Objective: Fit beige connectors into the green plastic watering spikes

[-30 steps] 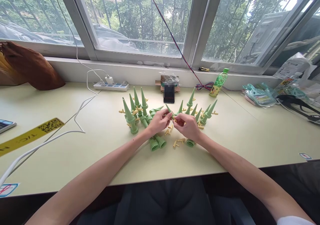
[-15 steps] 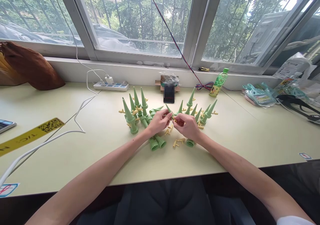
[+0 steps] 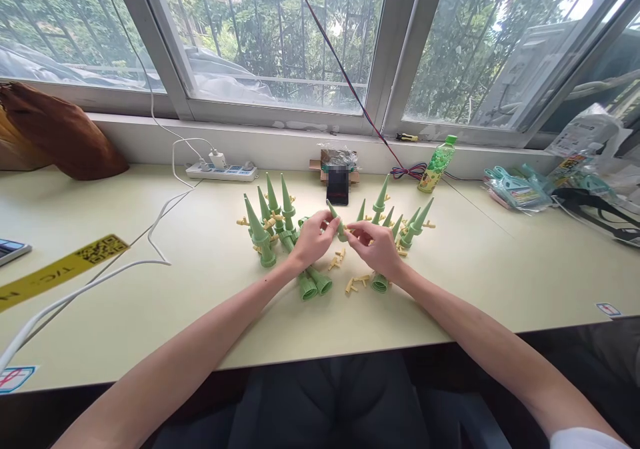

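Note:
My left hand is closed around a green plant watering spike, its pointed tip up and slightly to the left. My right hand pinches a small yellow valve against the spike's side; my fingers partly cover it, so I cannot tell how deep it sits. Left of my hands stand several green spikes with yellow valves on them. More spikes are grouped on the right. Below my hands lie loose yellow valves, two green spikes with open threaded ends and another threaded end.
A phone leans on a small box behind my hands. Further back are a green-capped bottle and a power strip. A white cable runs over the table at left. Plastic bags lie at right.
The spike in my left hand has turned more upright and its lower end now shows between my hands. My right hand stays at its side with the yellow valve.

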{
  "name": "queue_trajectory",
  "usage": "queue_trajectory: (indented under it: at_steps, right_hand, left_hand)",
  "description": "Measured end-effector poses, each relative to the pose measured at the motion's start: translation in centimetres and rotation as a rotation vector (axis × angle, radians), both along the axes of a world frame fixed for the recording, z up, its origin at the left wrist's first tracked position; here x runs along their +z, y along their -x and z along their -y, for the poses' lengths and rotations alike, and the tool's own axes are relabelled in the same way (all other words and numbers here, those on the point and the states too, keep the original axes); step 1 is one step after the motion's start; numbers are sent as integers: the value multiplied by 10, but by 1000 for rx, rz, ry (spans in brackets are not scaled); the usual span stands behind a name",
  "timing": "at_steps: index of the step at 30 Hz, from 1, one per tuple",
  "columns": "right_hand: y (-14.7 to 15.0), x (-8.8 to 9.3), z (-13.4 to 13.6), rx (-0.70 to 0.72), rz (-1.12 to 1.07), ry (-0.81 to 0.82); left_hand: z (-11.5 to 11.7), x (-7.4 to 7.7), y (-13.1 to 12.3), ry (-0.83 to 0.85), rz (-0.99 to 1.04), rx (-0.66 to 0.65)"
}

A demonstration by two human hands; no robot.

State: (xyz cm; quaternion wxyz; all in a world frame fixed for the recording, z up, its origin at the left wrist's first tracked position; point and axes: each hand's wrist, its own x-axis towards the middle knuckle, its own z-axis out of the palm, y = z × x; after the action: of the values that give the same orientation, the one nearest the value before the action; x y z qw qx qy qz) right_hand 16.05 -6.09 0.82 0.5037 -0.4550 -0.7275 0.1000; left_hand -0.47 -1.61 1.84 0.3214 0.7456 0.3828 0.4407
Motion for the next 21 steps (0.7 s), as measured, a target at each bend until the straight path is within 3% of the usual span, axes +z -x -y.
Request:
queue_trajectory:
  at_steps: [4, 8, 21]
  right_hand:
    - [-3, 3, -2, -64, -26, 40]
    - [-7, 0, -6, -103, 25, 39]
    - [-10, -4, -10, -75, 126, 73]
  left_hand:
    - [-3, 0, 3, -162, -94, 140]
    - [-2, -5, 4, -250, -209, 127]
    - [2, -3, 4, -179, -273, 111]
